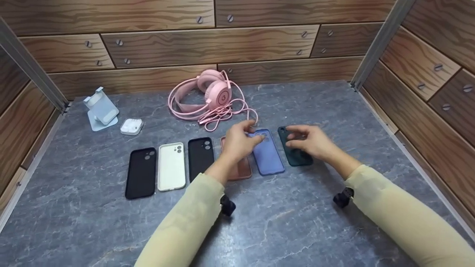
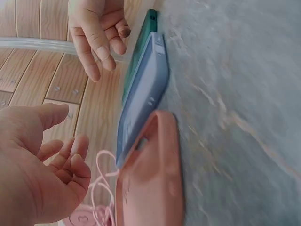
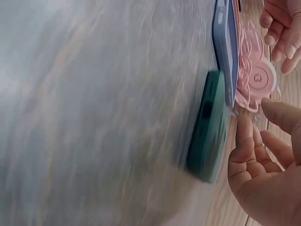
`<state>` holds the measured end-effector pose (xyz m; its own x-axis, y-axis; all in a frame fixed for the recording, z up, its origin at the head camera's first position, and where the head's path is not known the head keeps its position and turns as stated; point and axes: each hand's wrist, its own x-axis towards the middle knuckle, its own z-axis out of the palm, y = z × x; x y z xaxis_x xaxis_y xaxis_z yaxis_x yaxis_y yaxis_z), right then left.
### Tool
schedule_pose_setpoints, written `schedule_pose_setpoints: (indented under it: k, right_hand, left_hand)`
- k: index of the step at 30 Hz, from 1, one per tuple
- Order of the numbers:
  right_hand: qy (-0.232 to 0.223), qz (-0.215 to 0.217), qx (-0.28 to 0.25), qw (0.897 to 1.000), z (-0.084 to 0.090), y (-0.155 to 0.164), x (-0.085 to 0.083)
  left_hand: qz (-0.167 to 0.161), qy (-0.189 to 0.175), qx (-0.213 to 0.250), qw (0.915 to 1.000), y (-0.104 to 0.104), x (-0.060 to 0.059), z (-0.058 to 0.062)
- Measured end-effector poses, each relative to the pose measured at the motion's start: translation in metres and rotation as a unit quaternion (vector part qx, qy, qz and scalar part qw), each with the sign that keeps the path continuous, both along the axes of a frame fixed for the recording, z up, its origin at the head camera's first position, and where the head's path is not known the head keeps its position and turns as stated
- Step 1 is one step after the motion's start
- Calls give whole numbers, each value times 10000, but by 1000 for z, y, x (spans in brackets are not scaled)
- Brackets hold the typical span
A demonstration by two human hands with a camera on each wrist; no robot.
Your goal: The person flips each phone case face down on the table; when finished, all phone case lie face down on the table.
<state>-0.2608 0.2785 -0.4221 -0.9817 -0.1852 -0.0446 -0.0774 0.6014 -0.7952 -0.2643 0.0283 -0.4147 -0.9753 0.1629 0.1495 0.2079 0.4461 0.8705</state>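
A staged demonstration booth: a grey marble-look table (image 1: 297, 222) boxed in by screwed wood-pattern wall panels (image 1: 207, 46), with metal corner posts (image 1: 378, 40) rising at the table's back corners.

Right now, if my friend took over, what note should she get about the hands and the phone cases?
Left hand: open, hovering over the blue case, holding nothing.
Right hand: open, above the dark green case, holding nothing.
Six cases already lie in a row on the table: black, white, black, pink case, blue, green.
The green one sits slightly higher than its neighbours; it may need lining up.
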Motion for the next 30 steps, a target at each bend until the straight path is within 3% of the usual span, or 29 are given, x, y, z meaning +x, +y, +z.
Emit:
schedule_pose_setpoints:
  k: [6, 13, 18, 30]
  right_hand:
    - [2, 84, -183, 9998, -6, -20, -4]
    - [-35, 277, -152, 9995, -10, -34, -7]
    - [-70, 325, 87, 9994, -14, -32, -7]
    - [35, 439, 679, 9967, -17, -31, -8]
  left_hand:
    - [63, -287, -166, 9994, -14, 4, -11]
    - [71, -332, -236, 9991, -22, 7, -19]
    - [-10, -446, -399, 9982, -17, 6, -24]
    - [-170, -327, -671, 9971, -13, 8, -32]
